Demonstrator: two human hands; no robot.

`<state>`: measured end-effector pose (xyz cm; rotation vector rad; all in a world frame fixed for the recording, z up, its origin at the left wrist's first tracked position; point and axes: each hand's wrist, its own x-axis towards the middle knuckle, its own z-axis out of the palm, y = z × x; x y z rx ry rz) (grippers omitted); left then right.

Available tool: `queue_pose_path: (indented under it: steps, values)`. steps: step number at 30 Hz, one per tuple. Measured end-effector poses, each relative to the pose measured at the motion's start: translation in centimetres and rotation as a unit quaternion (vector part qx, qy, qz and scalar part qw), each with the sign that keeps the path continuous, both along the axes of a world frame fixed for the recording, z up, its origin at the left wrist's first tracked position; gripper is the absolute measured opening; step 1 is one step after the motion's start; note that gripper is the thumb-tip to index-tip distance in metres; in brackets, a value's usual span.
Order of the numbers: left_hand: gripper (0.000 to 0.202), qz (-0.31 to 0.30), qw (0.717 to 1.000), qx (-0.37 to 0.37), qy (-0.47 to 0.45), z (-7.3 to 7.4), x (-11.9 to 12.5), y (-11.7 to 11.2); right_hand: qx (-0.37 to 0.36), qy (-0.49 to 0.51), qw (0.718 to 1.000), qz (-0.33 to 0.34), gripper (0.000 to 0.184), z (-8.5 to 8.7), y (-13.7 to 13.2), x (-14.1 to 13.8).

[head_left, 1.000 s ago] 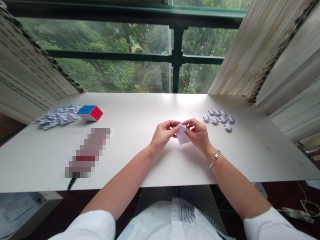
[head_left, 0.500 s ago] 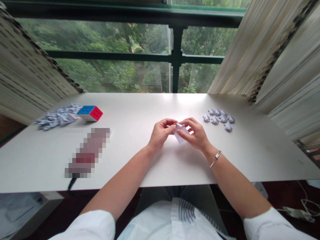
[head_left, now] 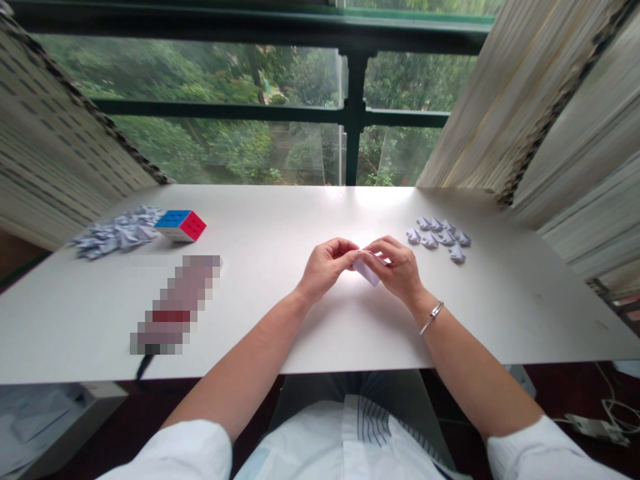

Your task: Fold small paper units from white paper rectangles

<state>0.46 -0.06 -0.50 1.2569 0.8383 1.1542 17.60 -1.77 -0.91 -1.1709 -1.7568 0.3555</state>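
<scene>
A small white piece of paper [head_left: 367, 270] is held between both hands just above the white table [head_left: 280, 313], near its middle. My left hand [head_left: 326, 268] pinches the paper's left end with its fingers curled. My right hand [head_left: 399, 268], with a bracelet on the wrist, grips the right end from the other side. Most of the paper is hidden by the fingers. To the right of my right hand lies a group of several small folded pale-blue paper pieces [head_left: 440, 238].
At the far left lies a heap of pale-blue paper pieces [head_left: 113, 233] with a coloured puzzle cube [head_left: 181, 225] beside it. A blurred-out oblong object [head_left: 175, 305] lies left of centre. A window is behind the table, with stacked paper walls on both sides.
The paper sheet has been folded smaller between the fingers, and both hands have closed in on it. The hands stay in the same spot.
</scene>
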Motion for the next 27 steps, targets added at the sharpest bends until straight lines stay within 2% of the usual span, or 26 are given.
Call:
queue_pose_path:
  steps: [6,15,21,27]
  values:
    - [0.029,-0.020,1.000,0.003,0.001,-0.04,-0.06,-0.12,-0.007,0.025,0.999,0.030,0.021,0.24,0.21,0.24]
    - [0.027,0.011,0.999,0.029,0.031,0.12,-0.42,0.18,-0.022,0.070,0.994,0.079,0.023,0.30,0.28,0.30]
    - [0.022,-0.010,0.997,0.053,0.050,0.28,-0.35,0.00,-0.016,0.038,0.998,0.057,0.016,0.48,0.21,0.47]
    - [0.025,-0.011,0.997,0.045,0.054,0.28,-0.23,-0.12,-0.001,0.025,0.998,0.053,0.020,0.34,0.37,0.70]
